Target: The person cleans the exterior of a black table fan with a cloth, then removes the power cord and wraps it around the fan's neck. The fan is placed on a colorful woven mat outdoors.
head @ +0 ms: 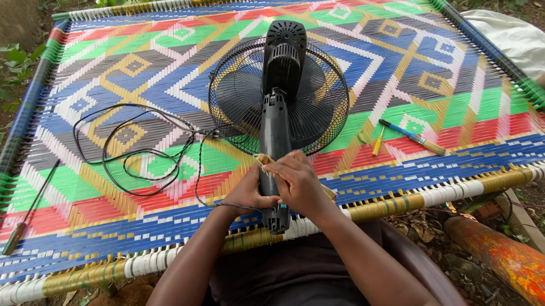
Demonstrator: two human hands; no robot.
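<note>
Head view. A black electric fan lies face down on a woven cot patterned in bright coloured bands. The round wire cage rests flat on the weave, well beyond the hands. The ribbed motor housing sits on the back of the cage, and the dark neck runs from it toward the person, ending at the cot's near rail.

The left hand is closed around the left side of the neck, fingers curled against it. The right hand lies over the neck from the right and pinches a small tan piece against it; what the piece is cannot be told. The two hands touch one another.

A black power cord loops in loose coils left of the hands and runs to the fan. A long thin tool lies far left. Right of the hands lie a blue-handled screwdriver and a small yellow tool, close together.
</note>
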